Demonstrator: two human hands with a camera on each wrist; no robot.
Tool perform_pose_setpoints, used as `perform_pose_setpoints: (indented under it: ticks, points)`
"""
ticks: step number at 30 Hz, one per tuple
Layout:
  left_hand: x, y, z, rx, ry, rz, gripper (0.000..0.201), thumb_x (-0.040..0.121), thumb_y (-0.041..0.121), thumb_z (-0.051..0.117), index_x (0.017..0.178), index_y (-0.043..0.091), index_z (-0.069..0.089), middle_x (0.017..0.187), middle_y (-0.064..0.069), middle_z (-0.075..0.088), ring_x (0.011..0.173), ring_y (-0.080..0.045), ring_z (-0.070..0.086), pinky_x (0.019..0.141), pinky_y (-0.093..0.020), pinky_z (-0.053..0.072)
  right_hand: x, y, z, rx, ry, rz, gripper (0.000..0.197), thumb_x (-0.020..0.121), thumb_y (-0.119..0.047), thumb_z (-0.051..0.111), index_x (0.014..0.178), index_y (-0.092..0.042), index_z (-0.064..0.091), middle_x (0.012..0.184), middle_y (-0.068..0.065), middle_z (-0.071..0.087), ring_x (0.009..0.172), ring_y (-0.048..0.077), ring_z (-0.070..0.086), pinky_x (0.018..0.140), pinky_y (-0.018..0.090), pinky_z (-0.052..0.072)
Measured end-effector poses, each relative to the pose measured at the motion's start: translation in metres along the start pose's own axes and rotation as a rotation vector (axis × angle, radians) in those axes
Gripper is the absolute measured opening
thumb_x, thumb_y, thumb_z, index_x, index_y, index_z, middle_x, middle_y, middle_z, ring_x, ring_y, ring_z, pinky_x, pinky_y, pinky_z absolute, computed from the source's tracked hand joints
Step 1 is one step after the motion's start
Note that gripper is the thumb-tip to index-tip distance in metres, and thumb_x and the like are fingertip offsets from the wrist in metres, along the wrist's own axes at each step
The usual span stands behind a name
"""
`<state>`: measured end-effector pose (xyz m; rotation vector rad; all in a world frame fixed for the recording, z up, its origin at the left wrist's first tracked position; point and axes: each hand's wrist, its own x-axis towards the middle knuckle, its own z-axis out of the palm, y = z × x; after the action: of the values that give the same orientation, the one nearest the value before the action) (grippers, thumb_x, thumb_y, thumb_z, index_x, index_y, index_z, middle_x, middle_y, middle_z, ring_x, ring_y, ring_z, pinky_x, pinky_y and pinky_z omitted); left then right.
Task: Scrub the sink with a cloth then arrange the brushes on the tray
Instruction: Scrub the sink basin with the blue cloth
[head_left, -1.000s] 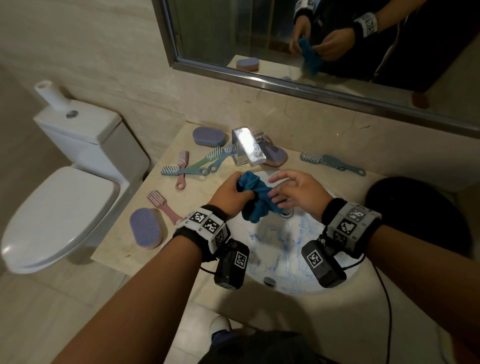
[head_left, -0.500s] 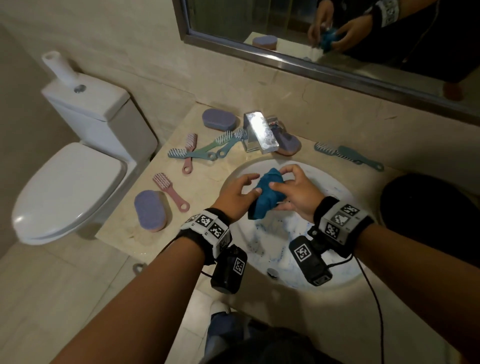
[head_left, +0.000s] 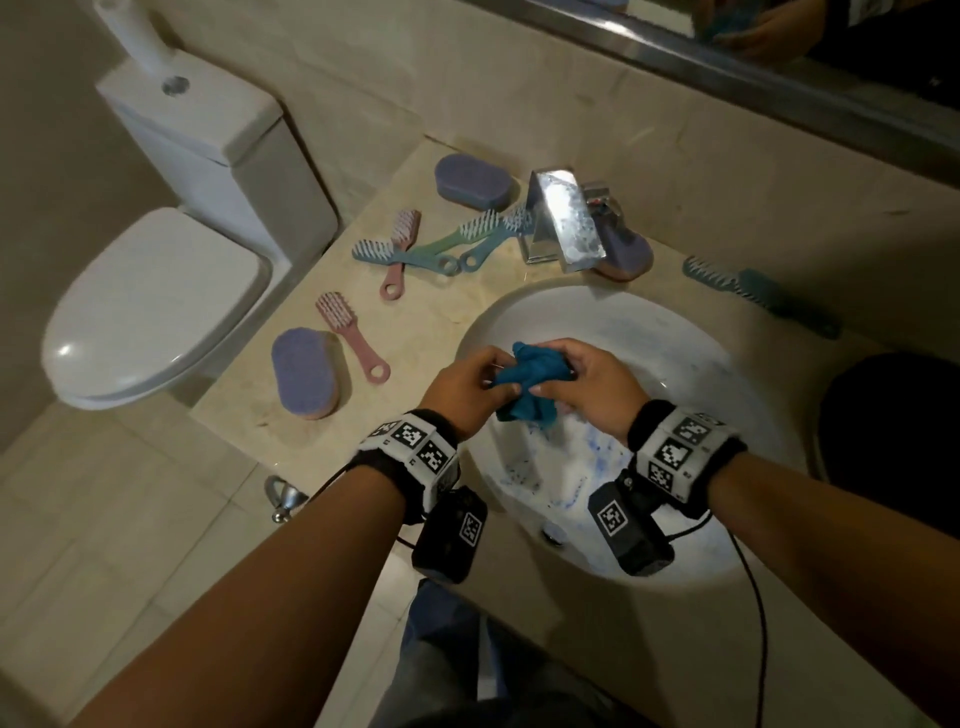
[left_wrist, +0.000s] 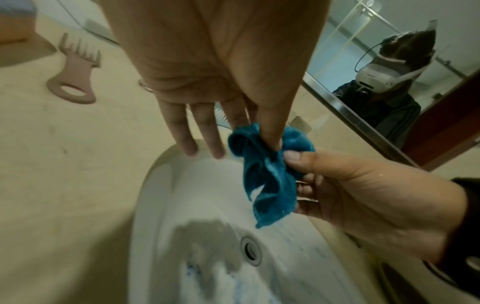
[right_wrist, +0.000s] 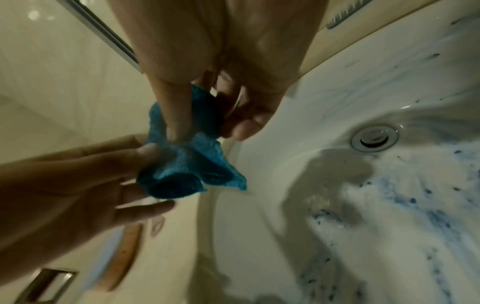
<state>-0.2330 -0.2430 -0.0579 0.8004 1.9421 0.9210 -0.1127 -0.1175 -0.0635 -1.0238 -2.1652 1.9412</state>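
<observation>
A crumpled blue cloth (head_left: 530, 382) hangs over the left part of the white sink (head_left: 680, 358), held by both hands. My left hand (head_left: 506, 373) pinches its top between thumb and forefinger (left_wrist: 271, 135); the other fingers are straight. My right hand (head_left: 561, 378) grips the cloth (right_wrist: 187, 168) from the other side with thumb and curled fingers. Blue smears (head_left: 550, 467) mark the basin near the drain (right_wrist: 374, 139). Several pink, blue and green brushes (head_left: 415, 254) lie left of the faucet, one pink brush (head_left: 348, 332) nearer, and a teal brush (head_left: 758, 293) at the right.
A chrome faucet (head_left: 563, 221) stands behind the basin. Purple sponge blocks (head_left: 306, 379) (head_left: 471, 188) lie on the beige counter (head_left: 249, 410). A dark round object (head_left: 893, 426) sits at the right. A toilet (head_left: 150, 306) is to the left, a mirror above.
Both hands have carried the cloth from near the faucet toward me, over the basin's left part. The cloth is bunched tighter between them.
</observation>
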Motion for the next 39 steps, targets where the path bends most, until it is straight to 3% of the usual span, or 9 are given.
perform_pose_setpoints:
  ticks: [3,5,10,18,21,25,27,33,39]
  points:
    - [0.002,-0.012,-0.012,0.333,0.033,-0.023,0.059,0.082,0.025,0.069,0.135,0.023,0.043,0.140,-0.006,0.045,0.131,-0.023,0.041,0.107,-0.032,0.035,0.021,0.022,-0.005,-0.135,0.073,0.073,0.033,0.082,-0.005,0.065,0.112,-0.015,0.056,0.104,0.004,0.062,0.099,0.020,0.058,0.087,0.033,0.047]
    - [0.004,-0.021,-0.019,0.636,-0.012,-0.096,0.089,0.077,0.035,0.074,0.148,0.027,0.020,0.156,-0.006,0.017,0.144,-0.024,0.016,0.116,-0.044,0.021,0.037,0.042,-0.007,-0.210,0.085,0.130,0.035,0.082,-0.001,0.061,0.115,-0.008,0.053,0.106,0.006,0.057,0.105,0.026,0.056,0.088,0.033,0.044]
    - [0.012,-0.052,-0.005,0.901,-0.255,-0.274,0.128,0.067,0.042,0.080,0.148,0.023,-0.018,0.155,-0.004,-0.027,0.145,-0.026,-0.016,0.115,-0.057,0.008,0.075,0.092,0.023,-0.486,0.003,0.133,0.044,0.082,0.001,0.058,0.122,-0.013,0.048,0.121,0.018,0.048,0.107,0.033,0.053,0.076,0.024,0.042]
    - [0.012,-0.064,-0.013,0.893,-0.182,-0.262,0.146,0.054,0.055,0.082,0.146,0.015,-0.024,0.154,-0.005,-0.029,0.145,-0.024,-0.017,0.120,-0.044,0.008,0.077,0.104,0.062,-0.483,-0.089,0.129,0.040,0.086,-0.031,0.064,0.122,-0.014,0.059,0.129,0.009,0.054,0.117,0.025,0.052,0.099,0.027,0.039]
    - [0.016,-0.063,-0.012,0.882,-0.187,-0.282,0.147,0.053,0.054,0.084,0.145,0.015,-0.025,0.153,-0.006,-0.031,0.145,-0.024,-0.018,0.119,-0.045,0.007,0.067,0.110,0.066,-0.467,-0.123,0.108,0.031,0.082,-0.019,0.070,0.112,-0.009,0.065,0.124,0.009,0.056,0.113,0.025,0.054,0.096,0.024,0.040]
    - [0.016,-0.067,-0.012,0.839,-0.167,-0.273,0.148,0.051,0.051,0.085,0.146,0.017,-0.023,0.153,-0.004,-0.030,0.145,-0.023,-0.018,0.119,-0.045,0.006,0.114,0.097,0.065,-0.373,0.148,0.009,0.023,0.074,-0.003,0.073,0.096,-0.005,0.065,0.105,0.012,0.062,0.094,0.020,0.056,0.078,0.017,0.043]
    - [0.016,-0.068,-0.012,0.834,-0.166,-0.270,0.148,0.051,0.050,0.086,0.146,0.017,-0.023,0.153,-0.004,-0.030,0.145,-0.023,-0.019,0.120,-0.045,0.005,0.116,0.092,0.066,-0.333,0.153,0.012,0.030,0.072,-0.003,0.074,0.099,-0.008,0.062,0.099,0.007,0.058,0.089,0.017,0.052,0.066,0.013,0.039]
    - [0.016,-0.065,-0.012,0.837,-0.167,-0.279,0.149,0.051,0.051,0.086,0.146,0.016,-0.023,0.153,-0.005,-0.030,0.145,-0.023,-0.019,0.120,-0.046,0.005,0.041,0.102,0.057,-0.500,-0.326,0.055,0.046,0.077,-0.010,0.071,0.120,-0.023,0.060,0.104,-0.007,0.059,0.100,0.015,0.058,0.088,0.025,0.046]
    - [0.015,-0.063,-0.013,0.849,-0.172,-0.278,0.149,0.050,0.052,0.085,0.146,0.016,-0.023,0.153,-0.004,-0.030,0.145,-0.023,-0.019,0.120,-0.046,0.006,0.079,0.082,0.075,-0.329,-0.066,0.067,0.034,0.078,0.006,0.063,0.110,-0.008,0.068,0.108,0.011,0.067,0.103,0.022,0.062,0.091,0.021,0.045]
